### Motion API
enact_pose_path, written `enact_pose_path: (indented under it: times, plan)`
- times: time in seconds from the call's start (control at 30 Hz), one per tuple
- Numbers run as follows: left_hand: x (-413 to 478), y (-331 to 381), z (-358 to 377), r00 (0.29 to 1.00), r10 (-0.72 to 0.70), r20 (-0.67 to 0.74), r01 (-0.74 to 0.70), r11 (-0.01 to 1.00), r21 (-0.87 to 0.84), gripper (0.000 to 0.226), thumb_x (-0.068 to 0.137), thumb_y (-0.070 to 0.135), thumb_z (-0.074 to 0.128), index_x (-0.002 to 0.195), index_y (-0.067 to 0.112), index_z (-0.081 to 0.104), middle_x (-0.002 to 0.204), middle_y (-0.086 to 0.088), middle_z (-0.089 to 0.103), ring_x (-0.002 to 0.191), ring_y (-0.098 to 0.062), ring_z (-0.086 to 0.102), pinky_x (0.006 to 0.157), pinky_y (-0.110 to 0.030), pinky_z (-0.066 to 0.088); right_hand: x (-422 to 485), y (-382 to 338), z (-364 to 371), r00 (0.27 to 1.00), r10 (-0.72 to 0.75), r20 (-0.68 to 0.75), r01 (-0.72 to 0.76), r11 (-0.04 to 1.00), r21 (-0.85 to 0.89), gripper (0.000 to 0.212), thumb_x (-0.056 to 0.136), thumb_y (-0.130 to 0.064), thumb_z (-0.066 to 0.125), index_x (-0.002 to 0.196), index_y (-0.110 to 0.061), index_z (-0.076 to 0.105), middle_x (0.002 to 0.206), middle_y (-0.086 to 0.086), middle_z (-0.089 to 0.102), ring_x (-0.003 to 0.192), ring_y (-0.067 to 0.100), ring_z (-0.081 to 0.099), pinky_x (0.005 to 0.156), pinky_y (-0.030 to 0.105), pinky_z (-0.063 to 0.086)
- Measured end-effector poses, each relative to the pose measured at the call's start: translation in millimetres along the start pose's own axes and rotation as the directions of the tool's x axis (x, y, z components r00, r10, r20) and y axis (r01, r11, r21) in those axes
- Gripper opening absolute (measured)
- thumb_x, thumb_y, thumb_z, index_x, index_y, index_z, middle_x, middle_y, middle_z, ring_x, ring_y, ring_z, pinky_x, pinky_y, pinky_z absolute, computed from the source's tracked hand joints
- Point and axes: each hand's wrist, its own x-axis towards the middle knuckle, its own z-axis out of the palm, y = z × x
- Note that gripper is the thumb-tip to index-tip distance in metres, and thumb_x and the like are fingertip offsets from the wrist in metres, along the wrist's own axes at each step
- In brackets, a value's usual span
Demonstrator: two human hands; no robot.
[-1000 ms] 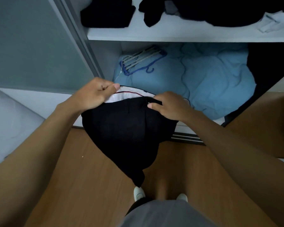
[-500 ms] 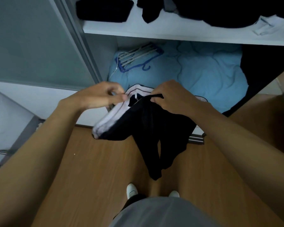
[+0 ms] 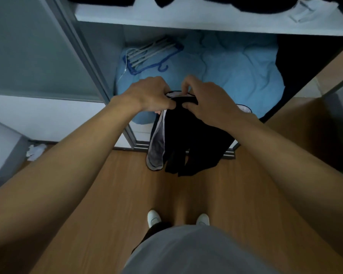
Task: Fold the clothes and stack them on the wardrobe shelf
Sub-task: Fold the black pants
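While hanging, black garment [image 3: 188, 139] between pinching fingers [image 3: 171, 104].

Garment [image 3: 186, 139] hangs below the grip of both hands; hangers [image 3: 151, 54] and bedding [image 3: 236, 72] lie beyond it, shelf [image 3: 206, 22] above, shoes [image 3: 153, 218] below.

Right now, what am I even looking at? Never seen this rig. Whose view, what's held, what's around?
There is no machine here: a person wears a wide-angle camera on the head, looking down past their own bare arms. The left hand and right hand both pinch the top edge of a black garment with a white lining, which hangs above the wooden floor. Ahead is an open wardrobe: a white shelf with dark clothes on it, and below it blue bedding with a bundle of hangers. The person's white shoes show at the bottom.
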Motion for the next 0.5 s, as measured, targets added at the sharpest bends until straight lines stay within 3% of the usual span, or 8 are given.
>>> enact_pose_path:
  times: [0.1,0.17,0.23,0.33,0.4,0.43,0.5]
  plan:
    - [1.9,-1.7,5.0,0.998,-0.001,-0.055,0.004,0.999,0.048,0.032,0.074,0.037,0.061,0.055,0.015,0.047,0.06,-0.002,0.051,0.063,-0.026,0.053,0.051,-0.029,0.027,-9.4,23.2,9.2,0.975,0.19,0.115,-0.186,0.982,-0.042,0.043,0.086,-0.045,0.066,0.12,-0.028,0.046,0.098,-0.005,0.058,0.089,0.02,0.058,0.075,0.037,0.043]
    - [0.6,-5.1,10.6,0.995,-0.043,-0.09,0.042,0.999,-0.013,0.031,0.078,0.033,0.06,0.056,0.015,0.047,0.06,-0.002,0.051,0.064,-0.026,0.055,0.051,-0.029,0.03,-21.3,38.9,19.8,0.927,0.315,0.204,-0.284,0.944,-0.166,0.026,0.092,-0.05,0.058,0.102,-0.027,0.054,0.101,-0.002,0.057,0.1,0.024,0.059,0.077,0.034,0.039]
    - [-2.1,-7.4,16.1,0.996,-0.086,-0.04,0.081,0.992,-0.097,0.022,0.076,0.034,0.057,0.064,0.016,0.053,0.061,-0.002,0.061,0.065,-0.025,0.063,0.054,-0.03,0.043,-31.5,44.5,30.1,0.927,0.358,0.108,-0.334,0.922,-0.196,0.034,0.098,-0.045,0.052,0.074,-0.022,0.044,0.092,0.003,0.059,0.098,0.029,0.062,0.072,0.032,0.035]
    - [-6.2,-7.8,30.5,0.971,-0.137,0.195,0.17,0.972,-0.162,0.028,0.079,0.038,0.058,0.089,0.012,0.06,0.072,-0.008,0.073,0.058,-0.019,0.073,0.066,-0.034,0.06,-28.1,35.6,35.2,0.933,0.355,-0.055,-0.358,0.931,-0.068,0.033,0.094,-0.03,0.054,0.065,-0.025,0.039,0.085,0.009,0.063,0.091,0.033,0.063,0.069,0.034,0.037]
    - [-7.9,-5.8,39.9,0.964,-0.125,0.237,0.186,0.948,-0.257,0.025,0.088,0.036,0.058,0.096,0.013,0.062,0.079,-0.009,0.074,0.058,-0.018,0.073,0.06,-0.031,0.06,-21.9,30.6,34.4,0.941,0.33,-0.073,-0.332,0.943,-0.025,0.027,0.09,-0.026,0.055,0.067,-0.024,0.04,0.085,0.011,0.065,0.09,0.035,0.064,0.07,0.04,0.043]
    - [-8.3,-4.3,42.4,0.968,-0.129,0.214,0.205,0.9,-0.385,0.02,0.091,0.031,0.058,0.097,0.013,0.063,0.082,-0.008,0.074,0.06,-0.018,0.074,0.056,-0.028,0.059,-21.2,30.4,34.4,0.946,0.315,-0.073,-0.318,0.947,-0.034,0.022,0.09,-0.028,0.055,0.072,-0.024,0.044,0.088,0.012,0.066,0.09,0.035,0.063,0.071,0.04,0.044]
    - [-8.6,0.4,43.3,0.967,-0.211,0.145,0.254,0.711,-0.656,0.01,0.094,0.02,0.057,0.095,0.014,0.066,0.084,-0.007,0.072,0.067,-0.02,0.073,0.052,-0.022,0.055,-25.7,33.5,38.0,0.96,0.272,-0.071,-0.278,0.957,-0.086,0.014,0.094,-0.031,0.055,0.083,-0.022,0.052,0.095,0.013,0.068,0.093,0.035,0.063,0.069,0.036,0.039]
